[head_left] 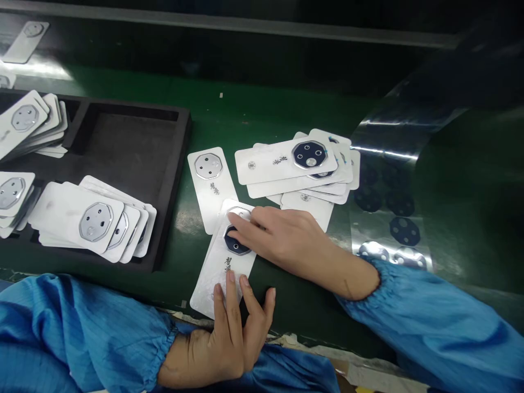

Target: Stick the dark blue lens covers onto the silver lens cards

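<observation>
My right hand lies across a white rectangular card, its fingertips on a dark octagonal lens plate with a silver rim. My left hand comes up from below, with its spread fingers at the card's lower edge. Part of the card's upper end is hidden under my right fingers. Just above, a second white card carries a silver octagonal plate. To the right lies a loose, overlapping pile of white cards, topped by a dark octagonal plate.
A black foam tray on the green mat holds stacked white cards with silver plates. A shiny film sheet carrying dark round pieces curves up at the right. My blue sleeves enter from both sides.
</observation>
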Motion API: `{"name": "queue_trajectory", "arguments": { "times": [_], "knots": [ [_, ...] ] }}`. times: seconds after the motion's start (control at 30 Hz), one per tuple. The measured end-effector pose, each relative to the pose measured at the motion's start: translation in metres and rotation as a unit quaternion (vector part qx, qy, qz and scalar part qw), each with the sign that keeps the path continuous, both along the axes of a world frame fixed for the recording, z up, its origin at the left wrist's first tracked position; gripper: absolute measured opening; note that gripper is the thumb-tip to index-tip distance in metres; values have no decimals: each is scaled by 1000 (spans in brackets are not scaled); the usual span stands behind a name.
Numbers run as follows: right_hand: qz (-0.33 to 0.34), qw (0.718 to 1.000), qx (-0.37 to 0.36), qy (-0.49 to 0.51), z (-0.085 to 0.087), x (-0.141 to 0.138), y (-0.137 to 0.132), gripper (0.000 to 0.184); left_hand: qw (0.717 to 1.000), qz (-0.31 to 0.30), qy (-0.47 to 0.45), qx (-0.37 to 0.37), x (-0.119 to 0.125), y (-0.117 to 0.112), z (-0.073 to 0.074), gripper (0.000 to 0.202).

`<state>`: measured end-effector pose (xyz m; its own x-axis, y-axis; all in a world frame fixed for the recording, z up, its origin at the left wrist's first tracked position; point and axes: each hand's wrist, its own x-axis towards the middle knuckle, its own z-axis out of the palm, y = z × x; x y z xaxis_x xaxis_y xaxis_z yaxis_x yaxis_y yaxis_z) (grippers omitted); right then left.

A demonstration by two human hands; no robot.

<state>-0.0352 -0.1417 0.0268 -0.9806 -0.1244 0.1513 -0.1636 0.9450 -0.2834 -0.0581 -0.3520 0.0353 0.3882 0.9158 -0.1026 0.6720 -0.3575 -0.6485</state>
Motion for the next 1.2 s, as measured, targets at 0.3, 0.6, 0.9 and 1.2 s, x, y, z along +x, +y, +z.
{"name": "queue_trajectory", "arguments": {
  "times": [0.3,0.6,0.9,1.2],
  "knots": [
    [-67,996,61,-1,-10,-2,-11,82,977,128,-153,74,16,-8,-14,44],
    [-145,989,24,36,-17,0,-22,33,967,170,-175,74,26,-10,-18,50],
    [-199,965,-170,-12,10,7,-22,29,950,161,-221,151,23,-16,-36,60],
    [-426,885,-158,106,32,-1,103,33,930,109,-332,113,7,-6,-40,62]
  ]
}}
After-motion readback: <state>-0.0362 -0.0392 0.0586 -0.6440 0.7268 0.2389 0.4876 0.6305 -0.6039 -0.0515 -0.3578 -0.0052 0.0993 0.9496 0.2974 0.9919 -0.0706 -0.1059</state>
